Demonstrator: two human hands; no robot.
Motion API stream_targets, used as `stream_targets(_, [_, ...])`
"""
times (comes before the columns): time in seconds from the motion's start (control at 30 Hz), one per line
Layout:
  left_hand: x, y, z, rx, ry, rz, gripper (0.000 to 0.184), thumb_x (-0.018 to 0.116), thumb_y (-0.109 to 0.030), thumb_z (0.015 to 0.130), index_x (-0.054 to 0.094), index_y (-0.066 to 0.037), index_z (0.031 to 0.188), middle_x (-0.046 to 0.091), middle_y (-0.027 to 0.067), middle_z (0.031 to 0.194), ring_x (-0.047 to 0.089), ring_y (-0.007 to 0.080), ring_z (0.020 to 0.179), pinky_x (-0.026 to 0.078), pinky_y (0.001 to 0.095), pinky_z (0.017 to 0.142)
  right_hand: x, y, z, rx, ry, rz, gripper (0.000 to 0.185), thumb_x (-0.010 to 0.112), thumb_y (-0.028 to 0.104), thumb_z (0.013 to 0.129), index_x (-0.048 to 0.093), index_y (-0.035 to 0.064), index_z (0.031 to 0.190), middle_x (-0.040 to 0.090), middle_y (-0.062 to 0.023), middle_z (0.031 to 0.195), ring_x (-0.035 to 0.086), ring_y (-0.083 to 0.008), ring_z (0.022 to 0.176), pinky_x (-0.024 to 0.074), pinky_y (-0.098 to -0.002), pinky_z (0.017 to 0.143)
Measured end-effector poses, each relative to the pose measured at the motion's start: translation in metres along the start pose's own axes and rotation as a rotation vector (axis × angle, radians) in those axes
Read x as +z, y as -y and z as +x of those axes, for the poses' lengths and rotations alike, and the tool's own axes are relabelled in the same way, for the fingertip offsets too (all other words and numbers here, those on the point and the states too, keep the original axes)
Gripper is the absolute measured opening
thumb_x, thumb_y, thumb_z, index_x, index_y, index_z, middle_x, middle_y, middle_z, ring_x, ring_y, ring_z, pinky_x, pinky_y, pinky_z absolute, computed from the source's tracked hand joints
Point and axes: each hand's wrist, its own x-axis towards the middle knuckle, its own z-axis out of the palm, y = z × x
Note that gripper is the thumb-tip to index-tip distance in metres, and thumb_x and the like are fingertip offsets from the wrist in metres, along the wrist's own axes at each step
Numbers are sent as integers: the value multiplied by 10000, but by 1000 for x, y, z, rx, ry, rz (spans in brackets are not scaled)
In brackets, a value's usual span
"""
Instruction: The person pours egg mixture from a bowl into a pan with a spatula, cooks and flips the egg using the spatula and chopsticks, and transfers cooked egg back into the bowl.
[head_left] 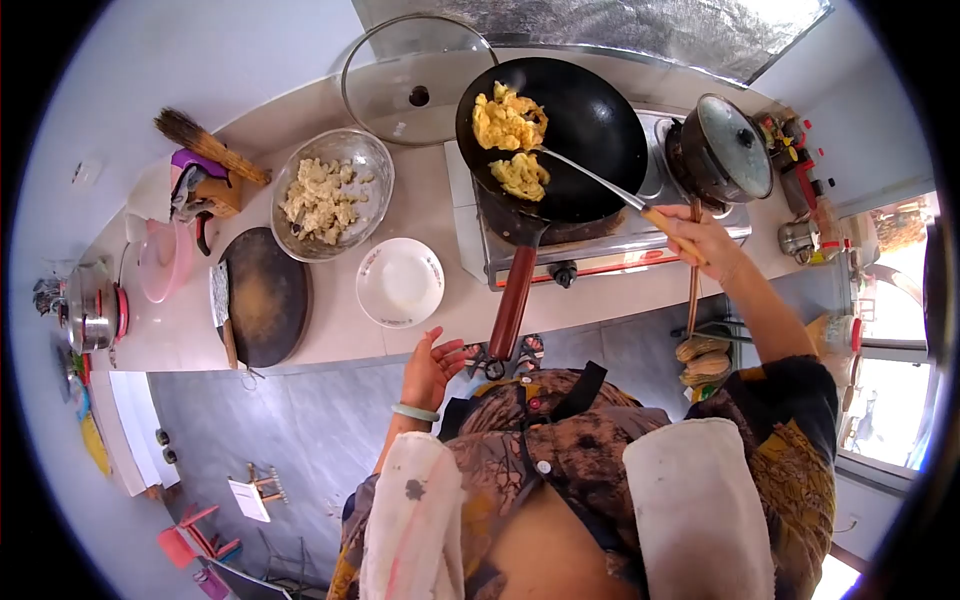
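Note:
My right hand (704, 242) is closed around the wooden handle of a metal cooking spatula (598, 178) and also grips a pair of chopsticks (693, 290) pointing down. The spatula's head is hidden at the scrambled egg (508, 120) in a black wok (590, 110). A smaller clump of egg (521, 177) lies nearer the wok's front rim. My left hand (432, 372) is open and holds nothing, fingers apart, left of the wok's reddish wooden handle (514, 300). Just beyond that hand sits a white bowl (400, 285) with a patterned rim.
The wok rests on a gas stove (640, 245), beside a lidded pot (728, 150). A glass lid (418, 75) leans behind. Left on the counter are a bowl (378, 165) of pale lumpy mixture, a round chopping board (265, 300), a cleaver (222, 305) and a pink basin (166, 262).

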Motion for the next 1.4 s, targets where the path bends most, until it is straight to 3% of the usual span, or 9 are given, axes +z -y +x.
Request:
stream_targets(0.17, [-1, -9, 7, -3, -22, 31, 507, 405, -463, 1027, 420, -85, 1365, 632, 172, 1118, 637, 228, 888, 535, 342, 804, -8, -25, -12, -81, -5, 34, 456, 602, 124, 910, 526, -19, 1336, 560, -59, 672, 429, -66, 458, 293, -190, 398])
stream_targets(0.43, [10, -9, 15, -18, 21, 22, 494, 450, -432, 1019, 422, -71, 1354, 646, 169, 1075, 646, 228, 854, 547, 337, 775, -29, -36, -55, -198, -137, 4, 418, 571, 79, 918, 556, 31, 1333, 555, -39, 683, 431, -62, 469, 316, -212, 399])
stream_targets(0.57, [15, -9, 16, -34, 23, 40, 483, 447, -429, 1021, 432, -69, 1342, 651, 167, 1062, 647, 227, 851, 548, 337, 772, -28, -29, -64, -245, -360, -465, 385, 560, 102, 937, 577, 3, 1309, 562, -6, 712, 483, -55, 550, 386, -202, 473])
stream_targets(0.6, [15, -8, 16, -33, 28, 40, 482, 446, -430, 1021, 434, -68, 1339, 651, 168, 1060, 648, 228, 854, 549, 337, 773, -24, -32, -62, -415, -381, -644, 435, 581, 59, 893, 580, 58, 1327, 609, -25, 746, 558, -102, 594, 463, -242, 561])
stream_targets(0.7, [15, -7, 16, -30, 38, 43, 493, 443, -437, 1021, 434, -65, 1343, 649, 173, 1069, 650, 233, 869, 548, 341, 782, -10, -20, -82, -674, -407, -1290, 548, 601, -3, 809, 588, 150, 1335, 648, -58, 799, 626, -175, 674, 511, -300, 661])
stream_targets(0.8, [11, -5, 16, -14, 38, 37, 513, 440, -449, 1020, 425, -62, 1357, 643, 179, 1082, 650, 238, 890, 547, 345, 794, -1, -6, -98, -524, -429, -1316, 625, 604, -27, 747, 607, 228, 1317, 657, -81, 833, 657, -237, 729, 529, -346, 706])
stream_targets(0.9, [7, -4, 11, -13, 15, 30, 529, 440, -457, 1018, 419, -59, 1367, 639, 180, 1089, 648, 241, 908, 544, 345, 801, 7, 11, -113, -572, -438, -1180, 589, 615, -6, 761, 615, 220, 1305, 657, -80, 830, 664, -246, 733, 534, -359, 710])
stream_targets(1.1, [-3, 1, 5, 13, -38, 11, 503, 443, -445, 1019, 454, -54, 1335, 640, 169, 1086, 643, 238, 905, 535, 336, 788, 14, 11, -116, -436, -350, -1644, 616, 662, 54, 780, 542, 224, 1361, 645, -76, 883, 655, -278, 767, 518, -420, 680])
stream_targets(1.4, [-15, 2, 4, 42, -42, -5, 450, 444, -402, 1024, 482, -49, 1300, 643, 151, 1055, 638, 226, 874, 533, 328, 773, 7, -6, -87, -516, -376, -1409, 594, 601, 81, 833, 497, 235, 1397, 617, -86, 854, 647, -307, 788, 511, -432, 681])
